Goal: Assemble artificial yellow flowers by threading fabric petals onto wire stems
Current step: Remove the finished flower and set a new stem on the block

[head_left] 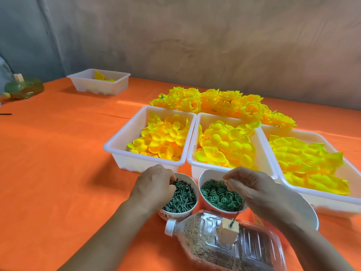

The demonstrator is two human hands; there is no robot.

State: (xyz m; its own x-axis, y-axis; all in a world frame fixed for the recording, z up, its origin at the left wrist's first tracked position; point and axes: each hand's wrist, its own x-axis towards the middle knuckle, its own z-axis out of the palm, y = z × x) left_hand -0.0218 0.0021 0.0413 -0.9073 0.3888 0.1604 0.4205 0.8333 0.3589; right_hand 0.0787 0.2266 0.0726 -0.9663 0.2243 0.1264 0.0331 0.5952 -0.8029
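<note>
Petals [162,140] are kept sorted in three white trays [117,142] within reach, finished flowers [214,102] heaped behind. Nearer, two bowls [192,183] are set side by side. A wire [237,213] is stood in a block [227,230] on a bottle [230,243], held steady. The left hand [152,186] is curled into green stems, contents hidden; the right hand [252,185] is pinched, seemingly on the wire's top.

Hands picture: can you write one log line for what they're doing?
left hand: fingers in cup of green stem pieces | right hand: pinching thin wire over cup of green rings | stage: picking parts
</note>
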